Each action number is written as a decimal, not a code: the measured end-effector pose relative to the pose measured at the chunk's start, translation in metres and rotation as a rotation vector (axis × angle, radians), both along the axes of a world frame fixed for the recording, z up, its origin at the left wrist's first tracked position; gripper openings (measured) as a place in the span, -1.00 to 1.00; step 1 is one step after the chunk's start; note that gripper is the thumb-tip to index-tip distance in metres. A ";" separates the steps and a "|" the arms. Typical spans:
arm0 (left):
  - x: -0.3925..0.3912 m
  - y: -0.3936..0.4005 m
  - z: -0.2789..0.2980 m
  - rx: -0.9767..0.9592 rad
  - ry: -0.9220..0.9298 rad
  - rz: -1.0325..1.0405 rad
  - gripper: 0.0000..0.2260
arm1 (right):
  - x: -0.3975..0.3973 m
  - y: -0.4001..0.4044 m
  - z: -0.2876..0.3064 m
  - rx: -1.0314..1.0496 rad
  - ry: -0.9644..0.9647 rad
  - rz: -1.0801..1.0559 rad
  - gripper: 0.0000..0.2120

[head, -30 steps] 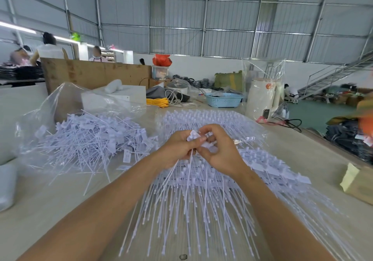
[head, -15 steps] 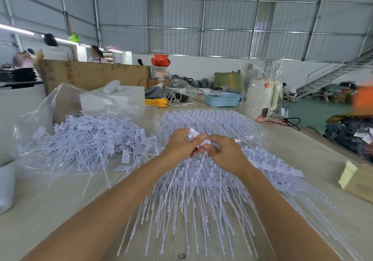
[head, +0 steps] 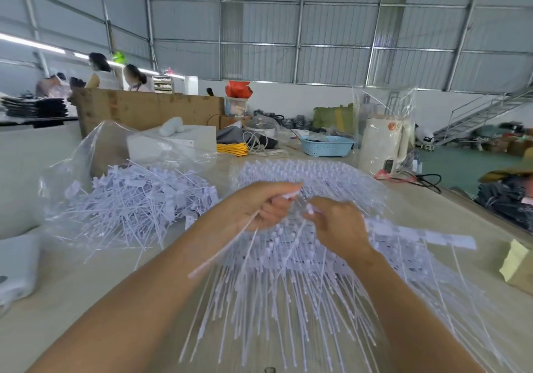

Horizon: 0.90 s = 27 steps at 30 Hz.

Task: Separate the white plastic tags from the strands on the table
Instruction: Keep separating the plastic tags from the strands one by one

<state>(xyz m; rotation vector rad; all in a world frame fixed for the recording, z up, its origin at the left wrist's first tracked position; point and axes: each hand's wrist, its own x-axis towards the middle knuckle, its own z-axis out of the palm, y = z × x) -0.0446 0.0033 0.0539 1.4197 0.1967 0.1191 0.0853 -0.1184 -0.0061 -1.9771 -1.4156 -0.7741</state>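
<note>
While motion blur smears the spot where both hands meet, the left hand (head: 259,206) plainly curls its fingers round 1 white tag (head: 227,245), head pinched at thumb and forefinger, its thin tail slanting down past the wrist. Just right of those fingers, the right hand (head: 337,225) pinches something small and white; what exactly cannot be told. Beneath both sets of fingers lies the mass of joined strands (head: 288,286) on the table (head: 86,300), its lower ends cut off by the frame edge. Well left of the fingers sits a loose tag pile (head: 135,205) on clear plastic.
</note>
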 end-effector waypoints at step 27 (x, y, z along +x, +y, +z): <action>-0.096 0.218 -0.003 1.481 1.095 0.915 -0.35 | 0.022 0.003 -0.036 -0.125 0.354 -0.057 -0.66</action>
